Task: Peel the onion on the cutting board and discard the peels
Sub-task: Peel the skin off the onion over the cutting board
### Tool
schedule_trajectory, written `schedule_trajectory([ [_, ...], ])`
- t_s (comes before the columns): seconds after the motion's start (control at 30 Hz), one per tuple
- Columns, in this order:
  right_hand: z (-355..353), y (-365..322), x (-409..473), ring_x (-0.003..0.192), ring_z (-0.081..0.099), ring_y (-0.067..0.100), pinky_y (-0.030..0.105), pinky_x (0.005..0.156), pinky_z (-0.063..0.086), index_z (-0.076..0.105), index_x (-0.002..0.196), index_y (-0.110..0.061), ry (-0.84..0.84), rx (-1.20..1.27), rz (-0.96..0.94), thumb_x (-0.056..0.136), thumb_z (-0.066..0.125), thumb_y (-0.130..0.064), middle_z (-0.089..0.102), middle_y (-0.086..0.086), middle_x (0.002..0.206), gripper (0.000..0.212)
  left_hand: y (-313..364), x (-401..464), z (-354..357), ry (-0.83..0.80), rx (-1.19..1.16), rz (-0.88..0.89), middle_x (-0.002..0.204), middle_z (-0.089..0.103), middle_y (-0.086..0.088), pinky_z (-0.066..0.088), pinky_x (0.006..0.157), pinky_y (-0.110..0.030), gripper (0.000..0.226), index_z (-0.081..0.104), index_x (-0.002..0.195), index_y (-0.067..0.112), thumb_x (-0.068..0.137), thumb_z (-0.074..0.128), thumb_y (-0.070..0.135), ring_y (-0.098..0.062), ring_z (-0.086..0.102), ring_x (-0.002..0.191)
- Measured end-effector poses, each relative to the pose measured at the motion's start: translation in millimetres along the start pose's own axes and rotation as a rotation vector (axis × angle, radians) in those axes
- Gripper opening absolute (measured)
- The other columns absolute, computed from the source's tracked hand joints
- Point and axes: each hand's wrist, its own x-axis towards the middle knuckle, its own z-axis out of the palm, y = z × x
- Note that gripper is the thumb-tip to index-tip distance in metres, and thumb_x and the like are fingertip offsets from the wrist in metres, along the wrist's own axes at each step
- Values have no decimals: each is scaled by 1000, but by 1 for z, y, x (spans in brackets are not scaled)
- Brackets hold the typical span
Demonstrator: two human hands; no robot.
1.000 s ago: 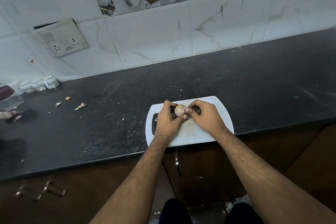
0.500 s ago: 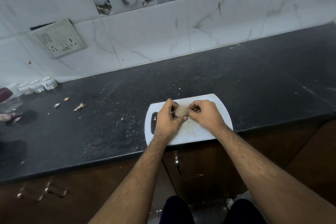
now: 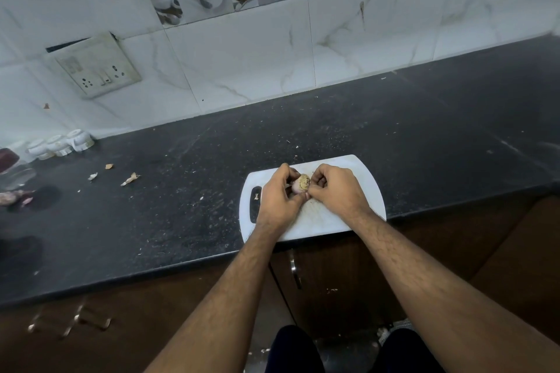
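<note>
A small pale onion (image 3: 300, 184) with its brownish root end facing up sits between both hands, just above the white cutting board (image 3: 368, 183) at the counter's front edge. My left hand (image 3: 277, 197) wraps the onion from the left. From the right, my right hand (image 3: 335, 191) pinches at its skin with thumb and fingertips. Most of the onion is hidden by the fingers. A small peel scrap (image 3: 256, 197) lies by the board's handle slot.
The black counter (image 3: 424, 136) has several peel scraps (image 3: 130, 179) at the left, a pile of purple peels (image 3: 13, 197) at the far left edge, and small white jars (image 3: 59, 144) by the tiled wall. A socket plate (image 3: 97, 66) hangs on the wall. Brown cabinet doors below.
The onion has been turned in my fingers, its root end hidden half a second ago and showing again now. Both hands stay on it over the board.
</note>
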Motion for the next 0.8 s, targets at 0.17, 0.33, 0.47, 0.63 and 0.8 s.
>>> schedule_trajectory([
  [0.17, 2, -1, 0, 66, 65, 9, 29, 61, 53, 66, 81, -23, 9, -18, 3, 83, 75, -23, 68, -8, 68, 9, -1, 0, 0, -2, 7, 12, 96, 70, 0, 59, 83, -32, 31, 55, 96, 15, 83, 81, 6, -17, 68, 91],
  [0.33, 2, 1, 1, 68, 65, 7, 33, 67, 57, 67, 82, -23, 4, 23, 13, 82, 77, -22, 68, -9, 68, 10, -2, 0, 1, -12, -9, 12, 99, 70, 0, 60, 84, -31, 31, 55, 99, 14, 84, 80, 6, -18, 69, 94],
  [0.47, 3, 2, 2, 71, 66, 8, 34, 71, 59, 69, 86, -21, -1, 59, 42, 83, 76, -22, 70, -9, 71, 8, -2, 1, 1, -25, -28, 4, 100, 70, 0, 60, 84, -28, 31, 55, 101, 13, 85, 80, 8, -19, 69, 97],
  [0.63, 3, 3, 4, 75, 66, 6, 33, 75, 59, 71, 90, -20, -6, 51, 56, 86, 75, -24, 70, -9, 78, 7, 0, 1, 0, -33, -22, -15, 103, 69, 2, 55, 79, -14, 31, 54, 104, 12, 87, 79, 8, -13, 68, 97],
  [0.8, 4, 3, 4, 78, 66, 7, 30, 73, 58, 70, 92, -19, 6, 31, 53, 88, 73, -23, 69, -9, 80, 7, 1, 0, -2, -41, -27, -62, 105, 68, 5, 50, 78, -7, 31, 54, 108, 13, 89, 78, 9, -4, 66, 97],
])
